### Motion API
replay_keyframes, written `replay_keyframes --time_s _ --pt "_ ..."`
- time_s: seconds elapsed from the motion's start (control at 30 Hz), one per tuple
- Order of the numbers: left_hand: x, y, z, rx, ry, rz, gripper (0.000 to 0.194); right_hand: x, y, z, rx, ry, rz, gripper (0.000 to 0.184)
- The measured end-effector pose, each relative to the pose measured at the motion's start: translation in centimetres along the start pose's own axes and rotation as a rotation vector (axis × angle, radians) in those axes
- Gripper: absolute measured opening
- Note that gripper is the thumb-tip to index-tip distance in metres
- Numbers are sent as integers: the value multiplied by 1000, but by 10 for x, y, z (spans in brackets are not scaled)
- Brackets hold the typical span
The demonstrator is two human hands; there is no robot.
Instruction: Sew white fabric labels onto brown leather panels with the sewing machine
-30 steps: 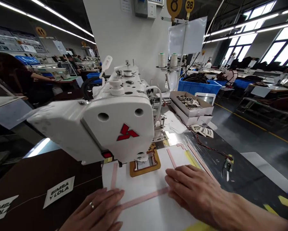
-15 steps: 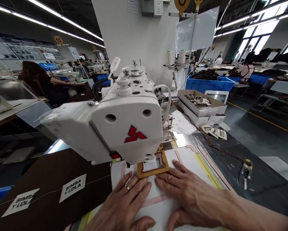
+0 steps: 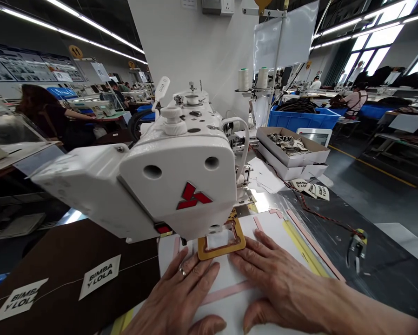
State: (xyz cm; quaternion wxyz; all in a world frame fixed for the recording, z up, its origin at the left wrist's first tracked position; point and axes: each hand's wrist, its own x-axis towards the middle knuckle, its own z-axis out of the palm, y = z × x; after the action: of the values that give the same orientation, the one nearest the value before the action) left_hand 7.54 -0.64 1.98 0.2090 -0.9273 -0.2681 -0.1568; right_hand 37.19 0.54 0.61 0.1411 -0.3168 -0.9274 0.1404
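Both hands lie flat on a white sheet [image 3: 226,274] marked with pink and yellow strips. My left hand [image 3: 181,293], with a ring on one finger, rests its fingertips by the left front corner of a yellow-brown clamp frame [image 3: 217,252]. My right hand [image 3: 271,272] lies at the frame's right side, fingers stretched forward. A white sewing machine [image 3: 181,177] with a red emblem stands over the frame, its head hiding the needle area. Left of the sheet, dark brown material [image 3: 125,288] carries a printed "BIMBA Y LOLA" label [image 3: 100,276] and another label [image 3: 18,300], joined by a thread.
At right lie thread snips [image 3: 357,249] on a twisted cord and several loose labels [image 3: 309,188]. Behind them, a cardboard box [image 3: 292,146] holds many labels, near a blue bin [image 3: 302,118]. Two thread cones [image 3: 243,80] stand behind the machine. Other people sit at machines farther off.
The view has shifted slightly, so the machine head looks nearer and the labels sit a little more to the left. Both hands stay flat beside the clamp frame.
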Motion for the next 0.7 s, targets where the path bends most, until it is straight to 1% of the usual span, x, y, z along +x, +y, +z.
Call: replay_keyframes --time_s 0.13,0.23,0.4,0.47,0.57,0.63,0.7 --pt "2 2 0 2 -14 -28 62 -1 -2 5 -69 57 4 93" --pt "1 3 0 -10 4 -32 58 -1 -3 6 -98 37 -18 91" --pt "-2 4 3 -13 19 -46 60 -3 -5 6 -127 73 -1 93" --pt "-2 3 4 -1 26 -33 61 -3 -6 6 -108 60 -6 94" --pt "-2 3 3 0 -3 -36 66 -1 -6 6 -70 37 -2 97" --pt "-1 2 1 -7 -37 -53 68 0 -7 6 -67 46 9 99" --pt "-1 2 0 -17 -45 -58 67 0 -6 8 -72 59 16 99"
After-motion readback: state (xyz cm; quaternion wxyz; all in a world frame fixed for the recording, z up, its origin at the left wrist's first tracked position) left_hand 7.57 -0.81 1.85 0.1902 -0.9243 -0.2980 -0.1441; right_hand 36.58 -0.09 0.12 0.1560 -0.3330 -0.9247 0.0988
